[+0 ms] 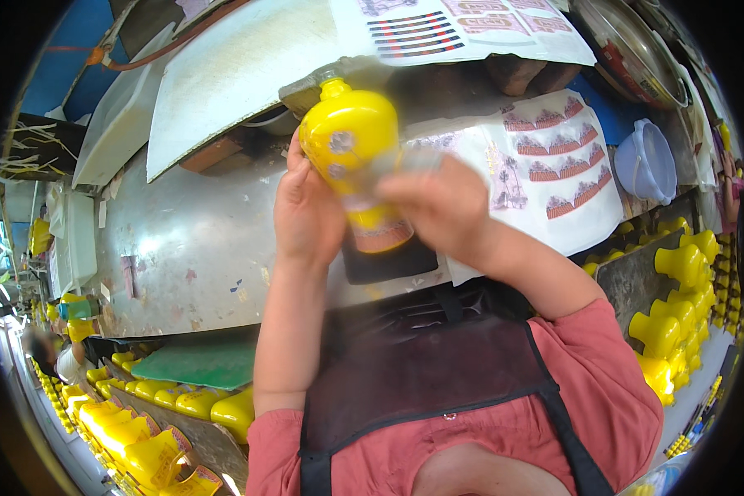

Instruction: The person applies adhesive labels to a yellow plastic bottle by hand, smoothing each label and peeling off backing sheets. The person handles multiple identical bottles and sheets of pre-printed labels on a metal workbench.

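Note:
A glossy yellow bottle (351, 124) with a narrow neck, wide shoulders and a tapering body stands tilted over the near part of the metal table. Greyish round patterns sit on its shoulder, and a reddish-brown patterned band (383, 236) circles its foot. My left hand (306, 202) is wrapped around the bottle's left side. At its right side my right hand (446, 202) is closed and smeared by motion, with a pale flat piece (417, 159) at its fingers that I cannot make out. A black pad (393, 266) lies beneath the bottle's foot.
White sheets printed with reddish patterns (566, 174) lie to the right, beside a pale blue bucket (645, 161). A raised white board (240, 78) spans the back left. Rows of yellow bottles stand on boards at lower left (140, 438) and right (678, 322).

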Demonstrator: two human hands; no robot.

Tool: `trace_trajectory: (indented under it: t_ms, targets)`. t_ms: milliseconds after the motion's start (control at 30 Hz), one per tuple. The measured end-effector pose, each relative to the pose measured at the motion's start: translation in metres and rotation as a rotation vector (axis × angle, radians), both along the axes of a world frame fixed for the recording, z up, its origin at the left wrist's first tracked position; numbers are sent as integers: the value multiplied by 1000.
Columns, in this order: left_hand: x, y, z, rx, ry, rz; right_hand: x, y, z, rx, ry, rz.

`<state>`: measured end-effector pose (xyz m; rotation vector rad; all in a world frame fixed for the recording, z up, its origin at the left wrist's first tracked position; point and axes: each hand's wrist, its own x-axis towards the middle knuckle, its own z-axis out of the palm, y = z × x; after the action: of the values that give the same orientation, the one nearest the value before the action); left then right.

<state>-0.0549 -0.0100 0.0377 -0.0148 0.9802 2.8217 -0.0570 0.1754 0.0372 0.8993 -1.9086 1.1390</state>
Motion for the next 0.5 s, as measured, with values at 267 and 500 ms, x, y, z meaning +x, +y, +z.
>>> trace_trajectory:
  t_ms: [267,500]
  targets:
    - [11,11,12,-642,62,189,-29,-6,32,-42,-129,-126]
    - [-12,11,-2,-863,195,288,-42,-16,48,15,-219,-157]
